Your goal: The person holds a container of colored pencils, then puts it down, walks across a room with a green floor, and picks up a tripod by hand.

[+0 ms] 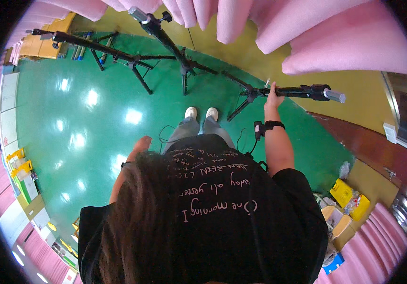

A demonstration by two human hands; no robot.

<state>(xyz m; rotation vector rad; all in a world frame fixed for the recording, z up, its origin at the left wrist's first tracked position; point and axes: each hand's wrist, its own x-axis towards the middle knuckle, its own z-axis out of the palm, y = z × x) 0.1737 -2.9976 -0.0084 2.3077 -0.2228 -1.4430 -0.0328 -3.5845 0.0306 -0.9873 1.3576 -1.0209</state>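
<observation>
My right hand (273,98) is wrapped round the black pole of a tripod stand (302,91) at the right, close to its leg joint. That stand has a silver tip, and its legs spread on the floor ahead of my feet. My left hand (142,144) hangs low by my left side, apart from any object, with its fingers loosely extended and partly foreshortened. A second black tripod stand (171,43), also silver-tipped, stands at the front middle. Farther left is a third black stand (97,46), its legs spread.
Pink curtains (241,21) hang over the olive wall (354,92) ahead. Cardboard-coloured boxes (47,40) and several tubes (81,46) lie at the far left. A yellow bin (343,191) stands at the right rear. The green floor (104,90) is glossy.
</observation>
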